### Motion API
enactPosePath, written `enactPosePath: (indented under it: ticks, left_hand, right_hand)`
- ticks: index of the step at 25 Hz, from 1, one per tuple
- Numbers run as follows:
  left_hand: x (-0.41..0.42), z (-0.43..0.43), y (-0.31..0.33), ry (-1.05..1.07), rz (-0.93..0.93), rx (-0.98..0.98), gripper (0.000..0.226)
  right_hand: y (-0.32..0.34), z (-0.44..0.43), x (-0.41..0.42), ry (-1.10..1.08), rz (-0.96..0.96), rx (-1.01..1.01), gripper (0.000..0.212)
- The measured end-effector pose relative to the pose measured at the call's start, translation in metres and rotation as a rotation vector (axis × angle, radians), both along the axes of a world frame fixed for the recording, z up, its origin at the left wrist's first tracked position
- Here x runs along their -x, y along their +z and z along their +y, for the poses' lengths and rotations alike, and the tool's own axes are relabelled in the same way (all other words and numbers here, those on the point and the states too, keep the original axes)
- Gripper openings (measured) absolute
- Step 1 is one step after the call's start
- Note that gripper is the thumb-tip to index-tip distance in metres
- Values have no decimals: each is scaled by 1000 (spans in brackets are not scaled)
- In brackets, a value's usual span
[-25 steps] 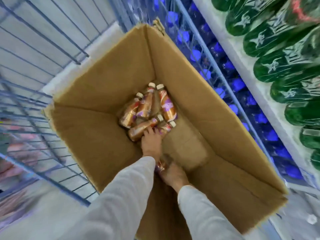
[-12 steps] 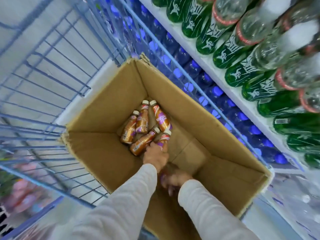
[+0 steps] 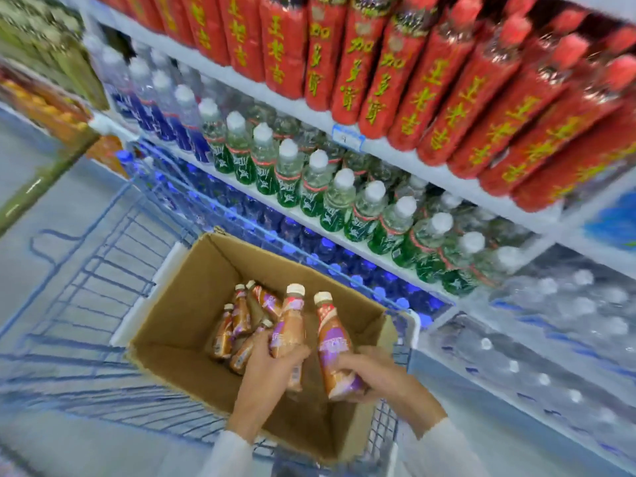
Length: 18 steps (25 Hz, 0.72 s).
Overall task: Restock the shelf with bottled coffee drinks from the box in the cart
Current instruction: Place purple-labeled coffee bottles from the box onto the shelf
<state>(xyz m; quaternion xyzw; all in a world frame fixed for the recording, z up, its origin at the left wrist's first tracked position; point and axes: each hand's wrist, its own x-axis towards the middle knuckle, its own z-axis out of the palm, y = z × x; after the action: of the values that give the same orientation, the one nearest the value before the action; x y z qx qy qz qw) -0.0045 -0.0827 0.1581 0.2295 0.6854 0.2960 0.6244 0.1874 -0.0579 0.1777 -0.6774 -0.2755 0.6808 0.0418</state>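
Observation:
An open cardboard box stands in a blue wire cart. Several brown coffee bottles with cream caps lie at its bottom. My left hand grips one coffee bottle upright above the box. My right hand grips a second coffee bottle by its lower half, cap pointing up. Both bottles are lifted to about the box's rim.
Shelves run along the right: red bottles on top, green-labelled water bottles below, blue-capped bottles lowest. Packs of clear water stand at the lower right. The aisle floor lies to the left of the cart.
Both hands have come up from the box bottom, each with a coffee bottle. My view has lifted from the box to the shelves.

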Motion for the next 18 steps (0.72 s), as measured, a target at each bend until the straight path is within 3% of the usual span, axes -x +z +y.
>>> enactPosePath:
  ticks: [2, 4, 5, 7, 9, 11, 18]
  left_hand:
    - [-27, -3, 27, 36, -121, -65, 42]
    - [-63, -9, 57, 83, -284, -132, 15]
    - [-84, -14, 74, 77, -365, -166, 12]
    - [-129, -25, 101, 12, -485, -230, 16]
    - [-179, -44, 129, -82, -537, -311, 41]
    - [-228, -61, 149, -154, -551, -371, 51]
    - [-374, -132, 207, -381, -621, -428, 63]
  right_hand:
    - [25, -22, -32, -105, 85, -81, 61]
    - [52, -48, -68, -230, 174, -197, 60]
    - [66, -59, -86, -303, 227, -259, 58]
    - [90, -80, -124, -451, 324, -369, 61]
    - [117, -106, -167, -567, 375, -491, 71]
    - [142, -132, -208, -660, 365, -610, 73]
    - [201, -232, -326, -796, 231, -840, 53]
